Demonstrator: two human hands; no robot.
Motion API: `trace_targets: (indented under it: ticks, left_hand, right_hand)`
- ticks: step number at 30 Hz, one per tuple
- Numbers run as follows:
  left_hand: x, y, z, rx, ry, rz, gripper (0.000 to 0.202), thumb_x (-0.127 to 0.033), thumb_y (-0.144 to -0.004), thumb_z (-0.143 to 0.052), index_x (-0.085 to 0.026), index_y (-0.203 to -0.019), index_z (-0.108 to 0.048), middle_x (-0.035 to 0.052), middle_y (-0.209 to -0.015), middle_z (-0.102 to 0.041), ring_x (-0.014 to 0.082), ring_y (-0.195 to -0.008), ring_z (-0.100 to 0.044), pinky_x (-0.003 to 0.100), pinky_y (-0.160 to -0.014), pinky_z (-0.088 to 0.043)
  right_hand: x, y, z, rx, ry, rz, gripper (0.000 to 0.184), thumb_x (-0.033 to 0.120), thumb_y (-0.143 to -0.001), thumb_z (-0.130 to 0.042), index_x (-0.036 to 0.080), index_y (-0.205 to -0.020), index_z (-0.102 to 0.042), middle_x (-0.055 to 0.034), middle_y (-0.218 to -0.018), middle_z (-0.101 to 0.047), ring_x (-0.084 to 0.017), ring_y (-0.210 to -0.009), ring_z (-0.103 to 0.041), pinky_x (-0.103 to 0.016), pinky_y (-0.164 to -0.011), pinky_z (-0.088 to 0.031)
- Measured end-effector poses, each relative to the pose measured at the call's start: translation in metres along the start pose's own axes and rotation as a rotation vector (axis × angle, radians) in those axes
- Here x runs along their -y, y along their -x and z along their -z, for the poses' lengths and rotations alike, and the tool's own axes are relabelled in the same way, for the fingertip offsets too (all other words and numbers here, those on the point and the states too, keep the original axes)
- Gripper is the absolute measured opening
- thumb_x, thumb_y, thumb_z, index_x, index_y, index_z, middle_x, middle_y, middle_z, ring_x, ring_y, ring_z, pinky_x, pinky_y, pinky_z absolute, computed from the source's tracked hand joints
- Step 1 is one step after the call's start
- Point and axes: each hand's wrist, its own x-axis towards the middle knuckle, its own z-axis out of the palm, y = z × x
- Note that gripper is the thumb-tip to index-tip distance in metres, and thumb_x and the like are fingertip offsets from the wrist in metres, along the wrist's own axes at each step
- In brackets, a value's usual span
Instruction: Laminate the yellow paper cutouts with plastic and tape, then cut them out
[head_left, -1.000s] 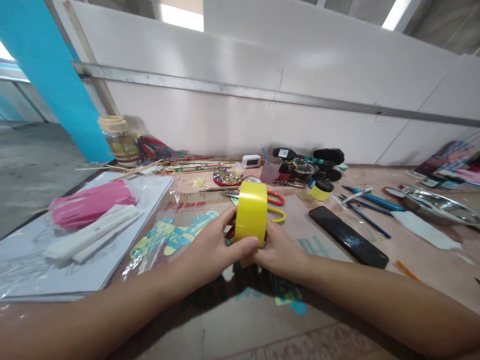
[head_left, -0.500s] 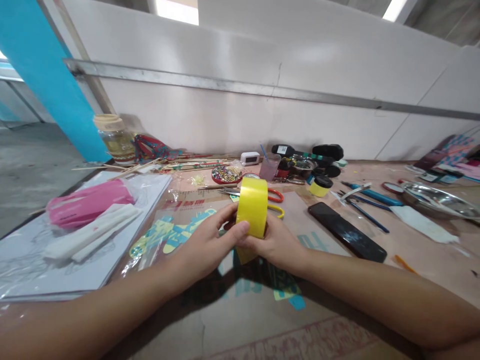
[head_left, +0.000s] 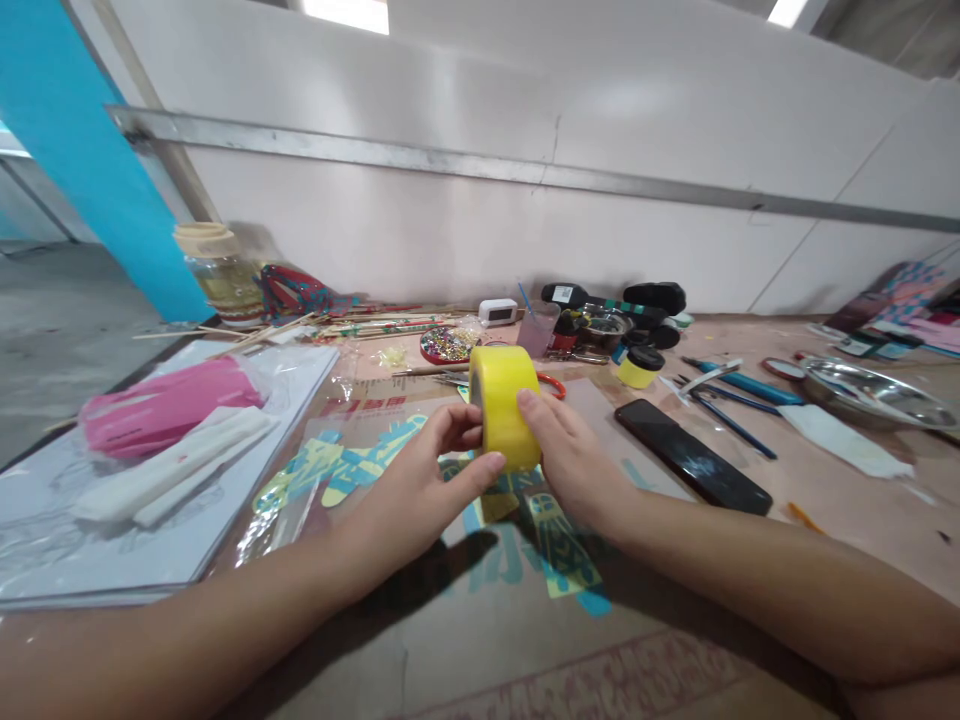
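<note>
A roll of yellow tape [head_left: 501, 402] is held upright between both hands, just above the brown table. My left hand [head_left: 420, 478] grips its left side, thumb on the lower front of the roll and fingers behind. My right hand [head_left: 574, 455] lies against its right side with the fingers stretched up over the outer face. Below the roll a short yellow strip of tape [head_left: 495, 505] hangs toward cyan and yellow cut-out shapes [head_left: 559, 545] on the table.
A black phone [head_left: 691, 463] lies to the right, with a yellow jar [head_left: 637, 368], pens [head_left: 731, 405] and a steel tray [head_left: 874, 395] beyond. Orange scissors [head_left: 553, 384] and a bead dish [head_left: 448, 346] lie behind the roll. At left lie a pink packet [head_left: 161, 405] and a bag of cut-outs [head_left: 330, 470].
The roll has been turned and raised slightly. My right hand's fingers moved from under the roll up onto its right face; my left thumb stays on the lower front.
</note>
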Motion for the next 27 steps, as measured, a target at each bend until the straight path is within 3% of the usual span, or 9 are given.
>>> trace_targets:
  ticks: [6,9,15,18,22,27]
  left_hand:
    - [0.001,0.0,0.001,-0.018,0.04,-0.012,0.025,-0.039,-0.099,-0.057,-0.021,-0.116,-0.053,0.0091,-0.121,-0.065,0.0225,-0.109,-0.064,0.037,-0.093,-0.053]
    - [0.001,-0.001,0.001,-0.034,0.083,-0.036,0.024,-0.036,-0.099,-0.055,-0.02,-0.117,-0.053,0.0104,-0.129,-0.064,0.0234,-0.118,-0.062,0.037,-0.099,-0.052]
    - [0.002,0.0,-0.002,-0.068,0.047,-0.027,0.025,-0.037,-0.099,-0.056,-0.02,-0.117,-0.052,0.0107,-0.124,-0.065,0.0231,-0.113,-0.064,0.039,-0.098,-0.052]
    - [0.004,0.003,-0.002,-0.052,-0.037,-0.028,0.027,-0.038,-0.097,-0.06,-0.02,-0.117,-0.053,0.0105,-0.124,-0.064,0.0229,-0.114,-0.063,0.04,-0.102,-0.05]
    - [0.005,0.005,-0.001,-0.065,-0.025,-0.031,0.03,-0.04,-0.098,-0.058,-0.02,-0.12,-0.051,0.0113,-0.126,-0.064,0.0231,-0.113,-0.063,0.041,-0.101,-0.05]
    - [0.007,0.005,-0.001,-0.082,-0.048,-0.037,0.031,-0.041,-0.098,-0.059,-0.02,-0.119,-0.051,0.0115,-0.125,-0.063,0.0238,-0.112,-0.062,0.042,-0.101,-0.049]
  right_hand:
    - [-0.012,-0.004,0.004,0.153,-0.125,0.085,0.049,0.055,-0.096,-0.058,0.023,-0.132,-0.057,-0.0105,-0.125,-0.069,-0.028,-0.117,-0.065,-0.043,-0.094,-0.059]
    - [-0.013,-0.006,0.004,0.221,-0.103,0.099,0.053,0.055,-0.091,-0.064,0.023,-0.133,-0.055,-0.0111,-0.13,-0.066,-0.028,-0.118,-0.064,-0.043,-0.094,-0.059]
    - [-0.002,-0.002,-0.001,0.039,0.022,0.093,0.042,0.058,-0.099,-0.05,0.024,-0.123,-0.059,-0.0067,-0.109,-0.073,-0.024,-0.098,-0.07,-0.036,-0.079,-0.061]
    - [0.003,0.0,-0.002,0.061,0.084,0.129,0.046,0.06,-0.102,-0.042,0.025,-0.124,-0.061,-0.0068,-0.113,-0.072,-0.023,-0.104,-0.068,-0.035,-0.086,-0.06]
    - [0.005,-0.001,0.001,0.174,0.077,0.145,0.045,0.05,-0.1,-0.047,0.025,-0.137,-0.055,-0.0091,-0.132,-0.065,-0.025,-0.124,-0.061,-0.041,-0.104,-0.053]
    - [0.003,-0.002,0.006,0.243,0.026,0.129,0.051,0.033,-0.094,-0.05,0.023,-0.144,-0.047,-0.0106,-0.143,-0.058,-0.028,-0.134,-0.053,-0.049,-0.113,-0.045]
